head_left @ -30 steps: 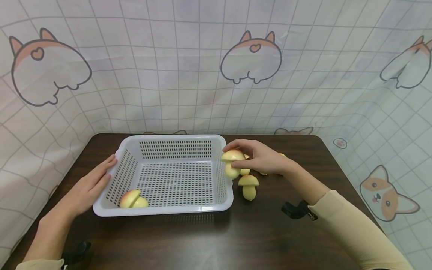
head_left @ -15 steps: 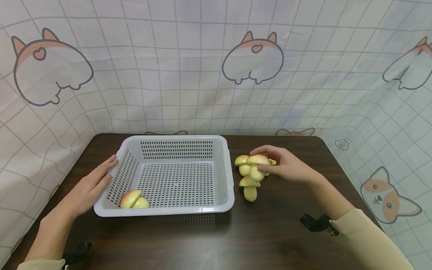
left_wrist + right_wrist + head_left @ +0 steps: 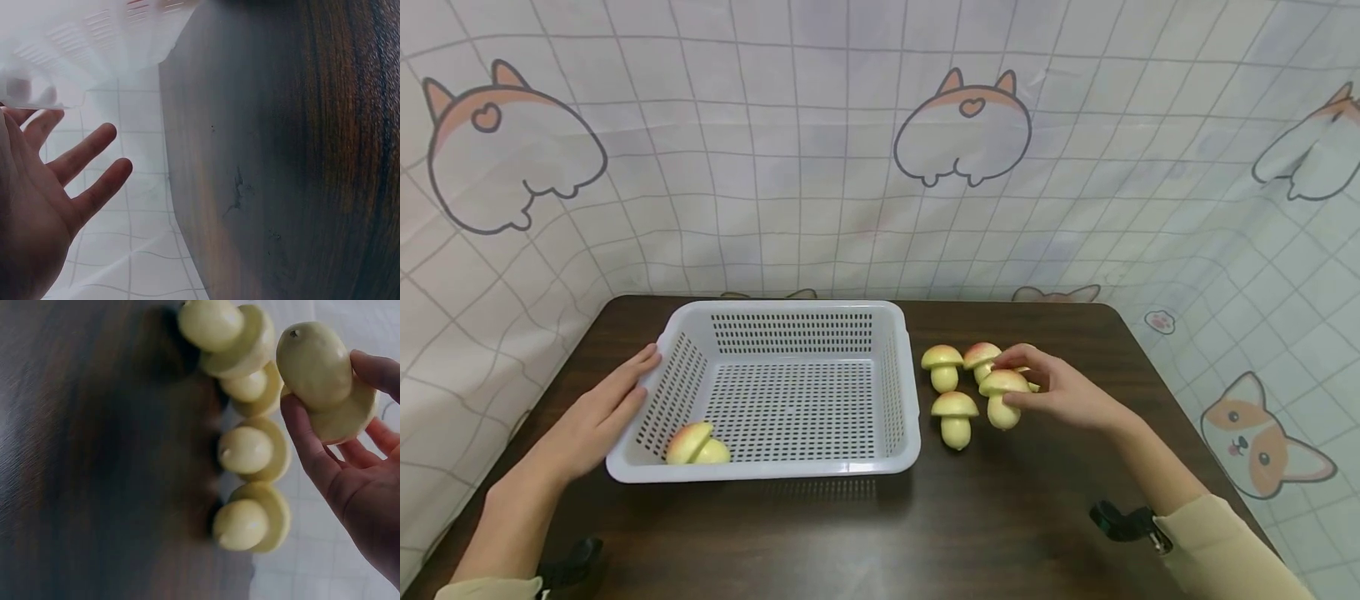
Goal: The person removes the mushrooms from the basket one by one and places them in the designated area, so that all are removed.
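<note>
My right hand (image 3: 1060,392) pinches a toy mushroom (image 3: 1002,400) with a yellow stem and a reddish-yellow cap, stem pointing down. The right wrist view shows the thumb and fingers around this mushroom (image 3: 315,369). Several like it stand close by: one mushroom (image 3: 955,419) at the front, another (image 3: 942,367) behind it, a third (image 3: 982,358) farther back. One more is mostly hidden behind the right hand. A single mushroom (image 3: 696,444) lies tilted in the front left corner of the white basket (image 3: 760,471). My left hand (image 3: 591,417) rests straight fingers against the basket's left side.
The dark wooden table (image 3: 850,533) carries everything. A white grid-patterned cloth (image 3: 842,208) with dog drawings hangs behind and along both sides. Black straps (image 3: 1123,523) sit at the wrists.
My right hand has carried its mushroom from beside the basket's right rim to the right, past the standing ones. My left hand and the basket have stayed put.
</note>
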A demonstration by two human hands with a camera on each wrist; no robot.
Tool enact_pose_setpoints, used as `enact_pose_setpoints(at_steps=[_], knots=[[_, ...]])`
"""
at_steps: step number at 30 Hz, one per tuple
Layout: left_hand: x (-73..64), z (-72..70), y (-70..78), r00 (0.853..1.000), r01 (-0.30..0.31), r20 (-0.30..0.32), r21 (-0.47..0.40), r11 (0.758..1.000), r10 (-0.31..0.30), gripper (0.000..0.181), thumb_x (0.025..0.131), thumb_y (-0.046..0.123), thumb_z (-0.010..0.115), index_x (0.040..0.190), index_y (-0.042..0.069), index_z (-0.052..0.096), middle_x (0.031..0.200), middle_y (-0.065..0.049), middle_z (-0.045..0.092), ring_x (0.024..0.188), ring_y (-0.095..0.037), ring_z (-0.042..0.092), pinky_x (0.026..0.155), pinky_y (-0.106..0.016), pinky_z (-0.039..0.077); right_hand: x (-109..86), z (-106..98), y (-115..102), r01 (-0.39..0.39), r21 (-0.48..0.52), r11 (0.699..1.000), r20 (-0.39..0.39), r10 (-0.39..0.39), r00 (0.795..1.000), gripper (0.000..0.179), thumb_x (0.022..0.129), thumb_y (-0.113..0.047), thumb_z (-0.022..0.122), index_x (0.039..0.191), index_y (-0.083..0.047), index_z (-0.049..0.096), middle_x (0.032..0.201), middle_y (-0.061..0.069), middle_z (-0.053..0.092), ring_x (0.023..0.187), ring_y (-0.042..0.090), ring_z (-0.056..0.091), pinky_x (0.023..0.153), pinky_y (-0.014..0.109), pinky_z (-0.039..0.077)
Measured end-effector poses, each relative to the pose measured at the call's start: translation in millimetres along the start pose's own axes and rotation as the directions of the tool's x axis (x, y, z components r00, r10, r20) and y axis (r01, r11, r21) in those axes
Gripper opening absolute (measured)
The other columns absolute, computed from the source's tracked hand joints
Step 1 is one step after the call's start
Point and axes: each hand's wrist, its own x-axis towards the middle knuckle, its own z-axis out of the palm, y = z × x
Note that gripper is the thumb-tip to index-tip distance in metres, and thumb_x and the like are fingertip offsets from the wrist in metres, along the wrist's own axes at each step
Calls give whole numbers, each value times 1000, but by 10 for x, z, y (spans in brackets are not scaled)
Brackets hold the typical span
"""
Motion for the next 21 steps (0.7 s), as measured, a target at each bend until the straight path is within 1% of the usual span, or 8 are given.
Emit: enact_pose_setpoints(at_steps=[1,3,5,8,12,16,19,21], knots=[[1,2,-4,1000,-7,-5,1,1000,7,51,109,15,48,157,5,39,167,-8,27,146,-12,30,97,-4,15,-14,1,29,-12,8,1000,-3,12,1000,44,95,-12,75,134,-3,55,134,13,55,125,38,55,90,35,50],[3,0,-5,1000,-10,-9,2,1000,10,50,109,15,48,157,5,40,167,-7,27,146,-11,29,98,-4,15,-41,9,77,-40,30,999,-7,41,999,43,95,-12,75,132,-1,55,133,16,54,125,40,54,88,35,51],[5,-2,-4,1000,-8,-8,2,1000,8,50,109,16,48,157,5,39,168,-7,27,147,-16,30,98,-4,15,-69,19,121,-72,42,996,-12,73,997,43,95,-13,75,132,-2,55,134,16,54,125,40,55,86,34,52],[3,-8,10,1000,9,3,0,1000,-9,51,109,17,47,158,6,39,168,-7,26,144,-34,36,96,-3,15,-93,43,200,-101,41,994,-16,101,995,44,95,-15,76,133,-3,56,134,17,55,125,40,55,85,35,51],[1,-4,17,1000,13,7,-2,1000,-13,51,109,17,47,158,6,38,168,-7,26,142,-34,37,95,-3,16,-114,76,292,-112,-3,994,-30,112,993,45,94,-17,77,133,-5,59,133,15,58,125,39,55,85,37,51],[3,-5,21,1000,16,12,0,1000,-16,51,109,17,47,159,7,38,168,-7,25,142,-37,38,95,-3,16,-122,117,349,-121,-45,992,-41,119,992,45,94,-20,77,134,-7,61,132,13,61,124,37,56,86,39,49],[-3,-12,27,999,37,23,10,999,-37,52,110,19,46,159,8,37,169,-7,25,139,-41,41,94,-4,18,-115,151,384,-122,-54,991,-49,119,992,45,94,-21,77,134,-7,61,130,11,62,121,34,57,86,39,49],[-11,-19,31,998,56,36,16,998,-57,53,110,21,46,160,9,35,169,-8,24,136,-43,42,100,-14,27,-107,175,404,-115,-61,991,-48,112,993,46,94,-20,77,135,-6,61,130,10,62,120,33,58,86,39,48]])
